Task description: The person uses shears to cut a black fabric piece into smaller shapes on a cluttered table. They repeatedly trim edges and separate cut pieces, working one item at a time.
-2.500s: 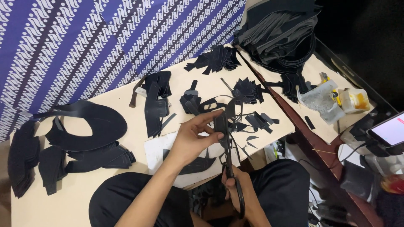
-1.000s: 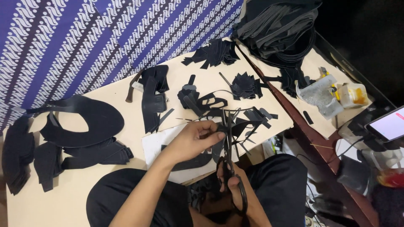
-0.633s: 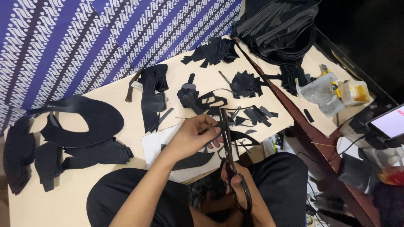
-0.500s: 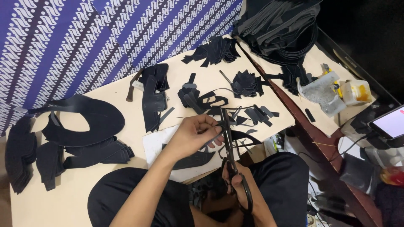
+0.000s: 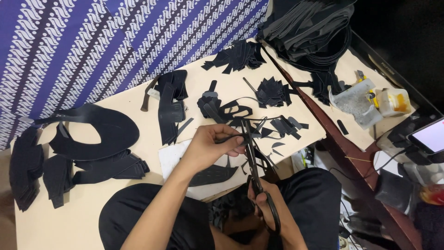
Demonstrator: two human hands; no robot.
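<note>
My left hand (image 5: 210, 146) pinches a thin black leather piece (image 5: 233, 137) over the near edge of the cream worktable (image 5: 92, 217). Black scissors (image 5: 253, 162) point away from me with their blades at that piece. My right hand (image 5: 267, 207) grips the scissor handles low between my knees. A dark cut piece (image 5: 210, 175) lies on a white sheet (image 5: 173, 155) just under my left wrist.
Black shoe-upper cutouts (image 5: 99, 134) and stacks lie at the left; small scraps (image 5: 273, 92) and strips (image 5: 171, 104) are scattered mid-table. A heap of black material (image 5: 310, 28) sits far right. A glue container (image 5: 392, 102) and a phone (image 5: 428, 136) rest at right. Blue patterned cloth (image 5: 92, 41) hangs behind.
My left hand has shifted slightly on the piece and the scissors have moved along it. The view has drifted a little; the table items stay put.
</note>
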